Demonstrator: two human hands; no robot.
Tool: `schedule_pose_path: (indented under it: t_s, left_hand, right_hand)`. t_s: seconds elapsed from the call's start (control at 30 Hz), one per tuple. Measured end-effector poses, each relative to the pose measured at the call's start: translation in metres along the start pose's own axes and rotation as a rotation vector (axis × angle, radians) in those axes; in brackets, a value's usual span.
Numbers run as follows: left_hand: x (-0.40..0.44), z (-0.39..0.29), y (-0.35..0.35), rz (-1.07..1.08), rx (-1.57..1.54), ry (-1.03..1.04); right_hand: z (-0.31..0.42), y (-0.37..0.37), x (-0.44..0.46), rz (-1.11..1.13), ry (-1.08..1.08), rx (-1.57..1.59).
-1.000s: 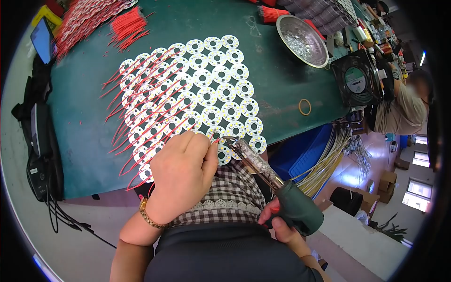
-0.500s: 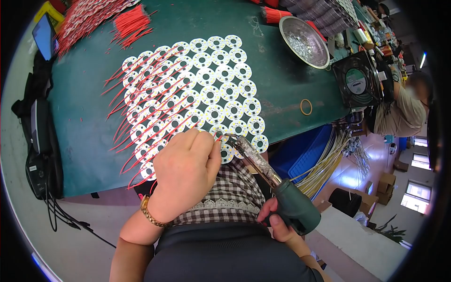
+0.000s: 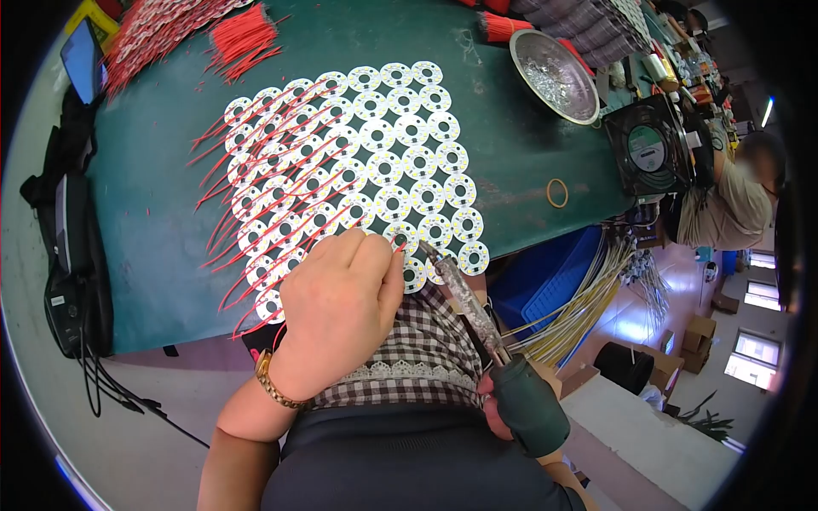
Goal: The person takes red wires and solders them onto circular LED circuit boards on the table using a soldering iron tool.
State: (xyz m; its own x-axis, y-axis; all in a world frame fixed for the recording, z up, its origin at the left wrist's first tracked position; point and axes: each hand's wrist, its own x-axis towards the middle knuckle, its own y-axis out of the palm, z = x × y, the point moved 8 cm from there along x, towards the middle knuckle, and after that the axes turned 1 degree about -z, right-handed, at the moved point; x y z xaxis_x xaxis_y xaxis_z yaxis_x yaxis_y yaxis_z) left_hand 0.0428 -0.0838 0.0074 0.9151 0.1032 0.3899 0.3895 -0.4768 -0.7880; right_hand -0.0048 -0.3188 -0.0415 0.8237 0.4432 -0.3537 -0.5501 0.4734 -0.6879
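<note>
My left hand [image 3: 339,294] is pinched over the lower part of a sheet of round white boards [image 3: 393,204]. A short red wire end [image 3: 400,246] shows at its fingertips, over one of the boards. My right hand [image 3: 497,410] is wrapped round the dark green handle of a soldering tool [image 3: 530,409]. The tool's metal tip points up and left, just right of the left fingertips, over the boards. Red wires [image 3: 285,200] lie across the left columns of boards, their loose ends sticking out to the left.
A metal bowl [image 3: 554,77] stands at the upper right, near a black fan [image 3: 646,149]. A rubber band [image 3: 556,193] lies on the green table [image 3: 153,255]. Red wire bundles [image 3: 243,38] are at the top left. Another person [image 3: 737,200] sits at the right.
The soldering tool's tip has drawn slightly away from the left fingertips, and its handle has swung down and left with my right hand. My left hand stays pinched in nearly the same place.
</note>
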Motion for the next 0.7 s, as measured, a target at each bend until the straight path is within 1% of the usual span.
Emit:
schedule_pose_path:
  t_s: [0.07, 0.1, 0.17, 0.2, 0.23, 0.3, 0.37, 0.4, 0.47, 0.57, 0.7]
  left_hand:
    - [0.000, 0.000, 0.000, 0.009, 0.010, -0.005]
    - [0.000, 0.000, 0.000, 0.008, 0.010, -0.004]
    - [-0.001, 0.001, 0.000, -0.001, -0.007, -0.005]
    - [-0.002, 0.001, 0.000, 0.000, -0.007, -0.005]
    - [-0.002, 0.002, -0.001, -0.004, -0.026, -0.014]
    - [-0.002, 0.002, -0.001, -0.005, -0.046, -0.022]
    - [-0.003, 0.003, -0.001, -0.033, -0.060, -0.015]
    - [-0.003, 0.003, -0.001, -0.032, -0.060, -0.015]
    - [-0.003, 0.003, -0.002, -0.041, -0.055, -0.004]
    - [-0.003, 0.002, -0.001, -0.035, -0.038, 0.003]
    - [-0.003, 0.002, -0.002, -0.030, -0.024, 0.004]
  right_hand:
    - [0.010, -0.010, 0.002, -0.099, -0.068, -0.039]
    - [0.012, -0.010, 0.004, -0.100, -0.068, -0.039]
    - [0.027, -0.013, 0.005, -0.142, -0.241, -0.066]
    - [0.026, -0.011, 0.005, -0.141, -0.241, -0.065]
    - [0.016, -0.009, 0.005, -0.160, -0.171, 0.056]
    - [0.008, -0.008, 0.006, -0.178, -0.098, 0.179]
    - [0.021, -0.013, 0.004, -0.254, -0.270, 0.046]
    - [0.021, -0.012, 0.005, -0.254, -0.270, 0.047]
    - [0.025, -0.014, 0.005, -0.281, -0.342, 0.083]
    - [0.031, -0.012, 0.007, -0.241, -0.361, 0.036]
    - [0.031, -0.014, 0.007, -0.236, -0.380, 0.051]
